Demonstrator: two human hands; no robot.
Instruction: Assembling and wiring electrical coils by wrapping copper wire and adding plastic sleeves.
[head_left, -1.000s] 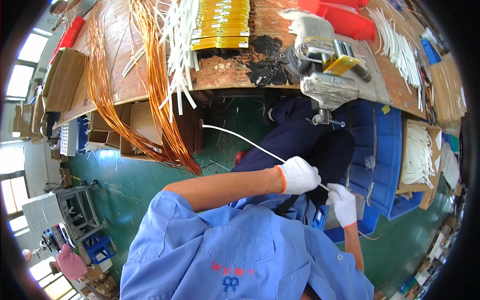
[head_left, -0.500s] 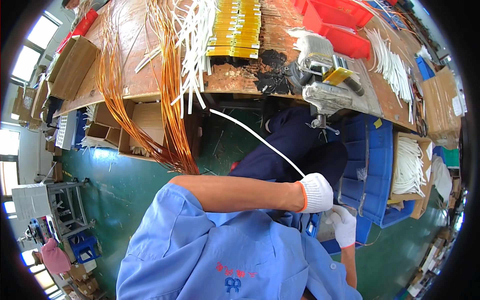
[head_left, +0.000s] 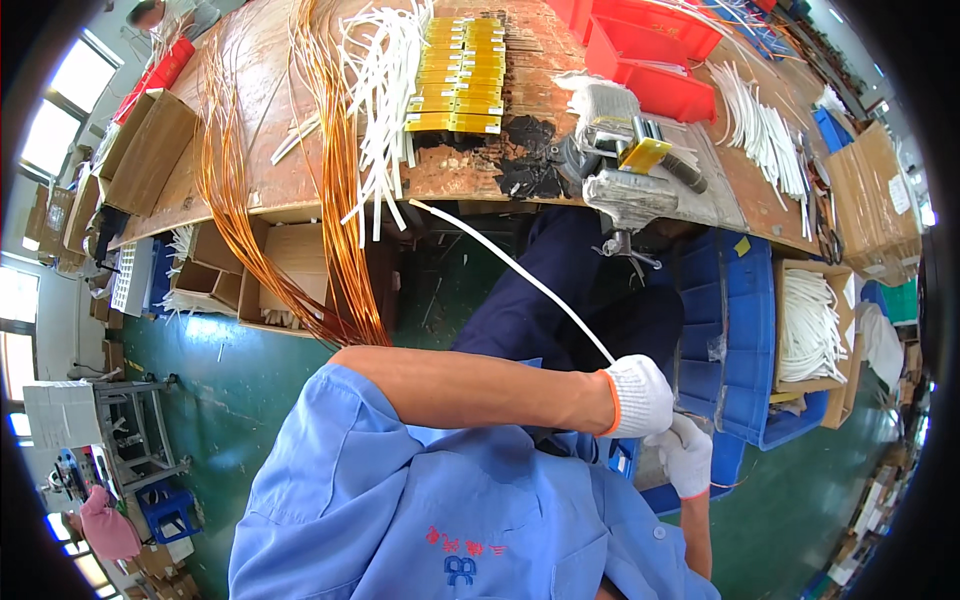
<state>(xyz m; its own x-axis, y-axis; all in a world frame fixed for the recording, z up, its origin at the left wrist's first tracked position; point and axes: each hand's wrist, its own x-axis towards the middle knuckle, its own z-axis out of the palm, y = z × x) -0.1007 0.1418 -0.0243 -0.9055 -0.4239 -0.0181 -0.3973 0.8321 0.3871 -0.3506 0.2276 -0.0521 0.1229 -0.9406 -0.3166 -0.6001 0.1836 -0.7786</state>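
Note:
My left hand point(head_left: 640, 396), in a white knitted glove with an orange cuff, is closed round a thin white sleeving tube point(head_left: 540, 285). The tube runs up and left in a curve, its far end near the bench edge with a small copper-coloured tip. Right beside it is my right hand point(head_left: 686, 458), also gloved, its fingers pinched together. A thin copper wire point(head_left: 728, 485) comes out next to that glove and seems to be in its grip; the fingertips are partly hidden by the left hand.
Bundles of copper wire point(head_left: 345, 200) hang off the wooden bench point(head_left: 255, 165) beside white tubes point(head_left: 380, 90) and amber strips point(head_left: 455, 90). A vise point(head_left: 630, 190) sits on the bench edge. To the right stand a blue crate point(head_left: 705, 330) and a box of white tubing point(head_left: 810, 325).
My left hand has shifted slightly right and down, nearer my right hand, with the tube still in it. The whole view has tilted a little.

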